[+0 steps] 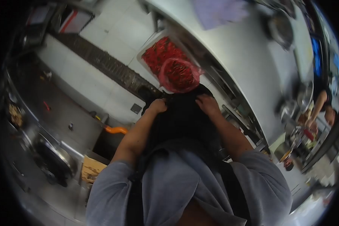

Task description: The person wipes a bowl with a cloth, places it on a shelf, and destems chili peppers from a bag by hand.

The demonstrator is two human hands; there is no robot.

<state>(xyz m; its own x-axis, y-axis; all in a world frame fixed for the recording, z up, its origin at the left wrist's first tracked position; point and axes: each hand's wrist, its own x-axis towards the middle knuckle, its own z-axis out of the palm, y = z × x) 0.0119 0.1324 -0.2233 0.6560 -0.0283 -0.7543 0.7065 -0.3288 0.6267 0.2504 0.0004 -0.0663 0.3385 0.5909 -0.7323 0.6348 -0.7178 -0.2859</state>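
My left hand (160, 106) is closed at the left edge of the black apron (179, 122), gripping its cloth. On the other side, my right hand (208, 104) bends its fingers onto the apron's right edge; blur hides the fingertips. Just beyond my knees sits a thin red plastic bag (180, 77), its mouth wide and cut red chillies inside. Behind the bag is a pale plastic tub (139, 55) on the floor, filled with more red chillies. Neither hand touches the bag or the tub.
A long steel counter (241, 56) runs along my right, with a purple cloth (220, 13) on it. A floor drain grate (105, 62) crosses the tiles to the left. A wok (56, 160) stands at the left stove. Another person's arm (319, 105) reaches over pans at far right.
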